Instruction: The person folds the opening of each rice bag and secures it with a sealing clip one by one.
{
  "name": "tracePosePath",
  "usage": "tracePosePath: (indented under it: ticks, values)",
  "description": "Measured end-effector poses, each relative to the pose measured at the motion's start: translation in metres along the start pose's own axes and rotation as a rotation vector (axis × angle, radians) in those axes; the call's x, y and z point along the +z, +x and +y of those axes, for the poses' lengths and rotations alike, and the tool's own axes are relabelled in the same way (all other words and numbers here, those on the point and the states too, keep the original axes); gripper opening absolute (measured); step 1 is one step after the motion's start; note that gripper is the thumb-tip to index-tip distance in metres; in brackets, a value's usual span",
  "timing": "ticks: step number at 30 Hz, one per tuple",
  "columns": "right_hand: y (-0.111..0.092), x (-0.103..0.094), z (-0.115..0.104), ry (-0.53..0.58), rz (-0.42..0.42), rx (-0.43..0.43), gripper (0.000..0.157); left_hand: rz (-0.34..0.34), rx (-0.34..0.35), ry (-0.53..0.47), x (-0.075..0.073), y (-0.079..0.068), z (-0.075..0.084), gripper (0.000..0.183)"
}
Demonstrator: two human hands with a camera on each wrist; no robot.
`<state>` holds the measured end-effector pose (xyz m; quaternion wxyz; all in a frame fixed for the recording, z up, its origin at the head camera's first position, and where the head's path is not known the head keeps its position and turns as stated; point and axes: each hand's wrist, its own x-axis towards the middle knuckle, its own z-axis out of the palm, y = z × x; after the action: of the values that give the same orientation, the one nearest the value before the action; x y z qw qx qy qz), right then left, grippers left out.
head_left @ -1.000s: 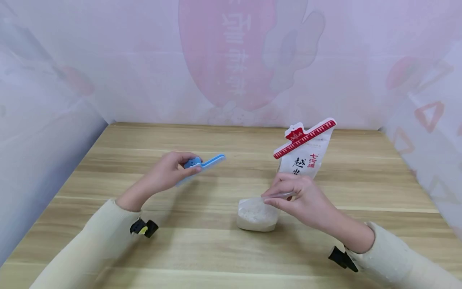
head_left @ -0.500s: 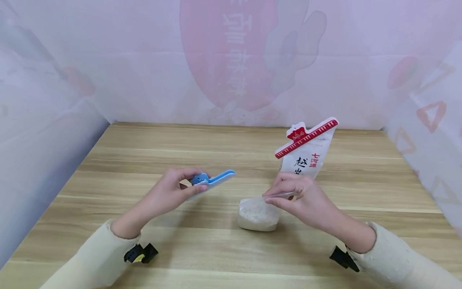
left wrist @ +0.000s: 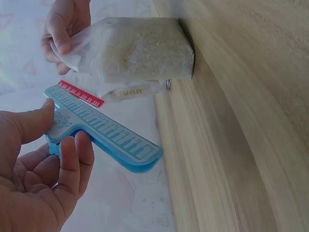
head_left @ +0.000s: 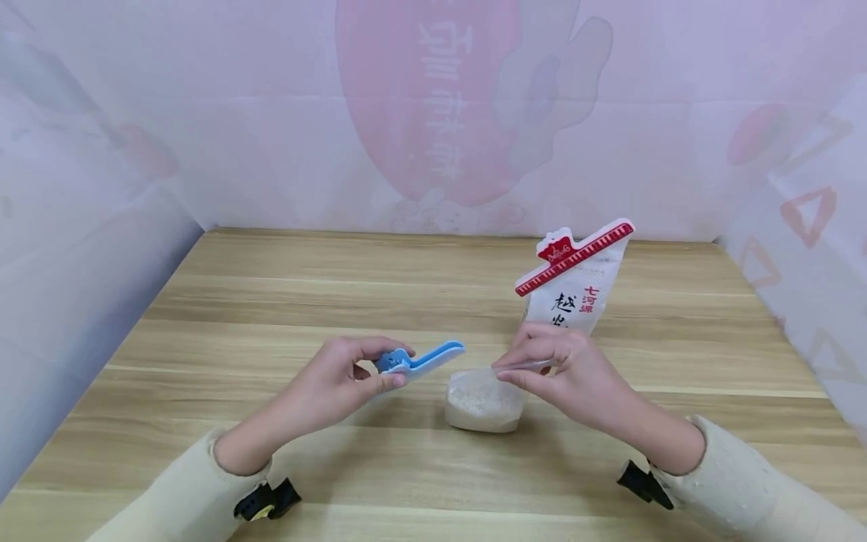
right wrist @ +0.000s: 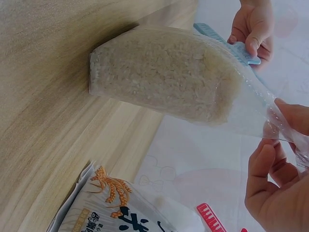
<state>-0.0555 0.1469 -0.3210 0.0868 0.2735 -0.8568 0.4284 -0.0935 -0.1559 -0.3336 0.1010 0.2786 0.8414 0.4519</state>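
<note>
My left hand (head_left: 345, 380) pinches a blue bag clip (head_left: 420, 363) by its handle, thumb on one side and fingers on the other. The clip's long bar, with piano-key markings in the left wrist view, points toward a clear plastic bag of rice (head_left: 484, 410) and is apart from it. Standing on the table, the bag shows white grains in the right wrist view. Its gathered top is pinched between the thumb and fingers of my right hand (head_left: 565, 369).
Behind my right hand stands a white printed rice package (head_left: 596, 278), its top held by a red and white clip (head_left: 576, 256). The wooden table (head_left: 305, 301) meets pale printed walls at the back and sides.
My left hand has moved right and toward me with the blue bag clip, bringing it closer to the bag of rice. The right hand stays in place.
</note>
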Motion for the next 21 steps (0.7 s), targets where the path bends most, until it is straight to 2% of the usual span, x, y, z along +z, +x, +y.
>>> tracePosePath:
  ticks: [4,12,21]
  values:
    - [0.0,0.0,0.0,-0.007,0.0,0.001,0.014,-0.015,0.033,0.034,0.003,-0.003,0.003,0.016]
    - [-0.001,0.0,0.0,-0.012,0.005,-0.004,0.014,-0.026,0.053,0.066,0.008,-0.007,0.004,0.021]
    - [0.0,0.0,-0.001,-0.002,0.003,-0.003,0.015,0.014,0.104,0.111,0.013,-0.009,0.004,0.019]
